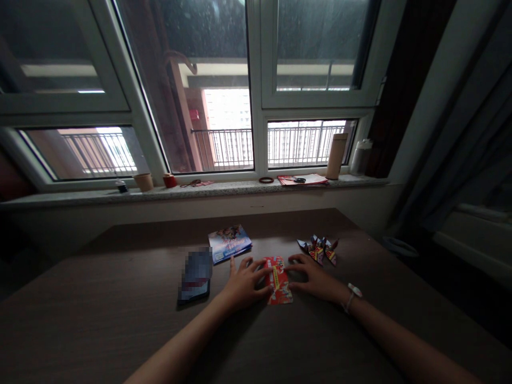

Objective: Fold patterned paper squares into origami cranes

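A red printed paper card (279,293) with a yellow band lies flat on the dark wooden table, between my two hands. My left hand (245,284) rests with spread fingers at its left side, thumb and fingertips touching the card. On the opposite side is my right hand (314,277), fingers apart, with its fingertips at the card's right edge. Just beyond the right hand sit several folded paper pieces (320,250) with pointed tips. A small stack of blue printed leaflets (230,242) lies past my left hand. Left of that hand lies a phone (195,277), its screen blurred.
The table (100,282) reaches toward a stone windowsill (236,188). Along the sill stand a paper cup (143,182), a red spool-like item (169,181), a tan bottle (336,156) and a white bottle (361,157). Scissors (298,180) lie on red papers (316,180) there.
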